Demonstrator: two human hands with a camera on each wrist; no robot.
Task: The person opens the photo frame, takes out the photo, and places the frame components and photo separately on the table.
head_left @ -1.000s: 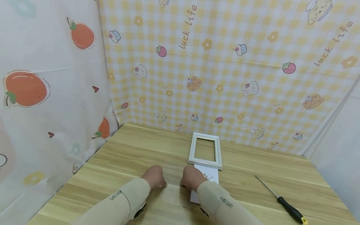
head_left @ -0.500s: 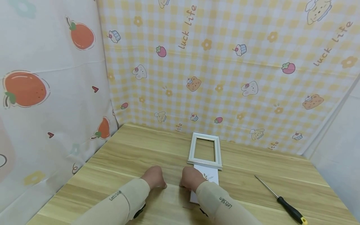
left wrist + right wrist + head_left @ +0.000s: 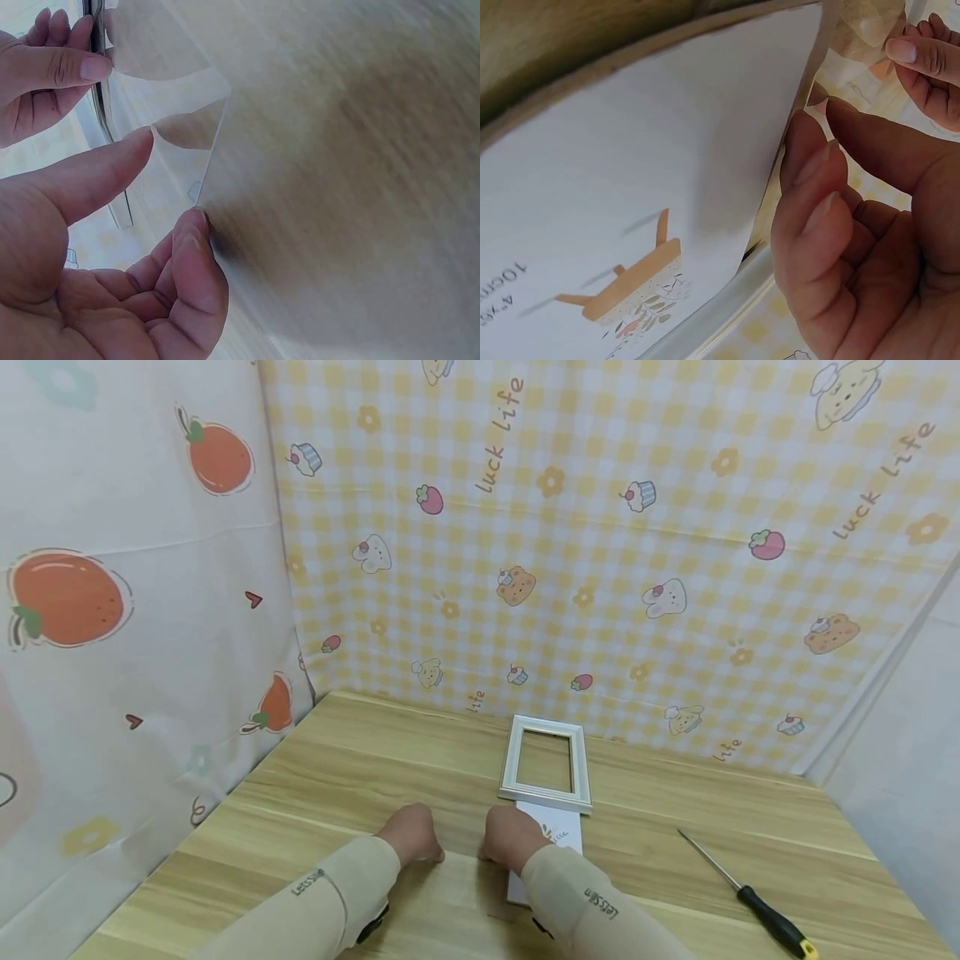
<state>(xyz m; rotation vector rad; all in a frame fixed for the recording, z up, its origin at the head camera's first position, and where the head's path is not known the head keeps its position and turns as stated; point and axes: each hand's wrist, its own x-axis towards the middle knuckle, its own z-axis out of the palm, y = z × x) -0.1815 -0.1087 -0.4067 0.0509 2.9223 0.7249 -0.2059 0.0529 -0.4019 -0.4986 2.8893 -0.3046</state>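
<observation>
A clear, see-through sheet (image 3: 187, 127) spans the space between my hands, its thin edge and finger reflections showing in the left wrist view. My left hand (image 3: 412, 835) pinches one side of it between thumb and fingertips. On the opposite side my right hand (image 3: 513, 837) pinches it the same way, other fingers curled in. Its far edge shows faintly in the head view; whether it touches the table cannot be told. Beside my right hand lies a white printed card (image 3: 667, 150) with a plant drawing and size marks, partly hidden under my right wrist in the head view.
An empty white picture frame (image 3: 508, 760) lies flat on the wood-grain table (image 3: 360, 760), just beyond the card. To the right rests a screwdriver (image 3: 776, 918) with a black and yellow handle. Printed cloths (image 3: 465, 543) hang behind and at the left.
</observation>
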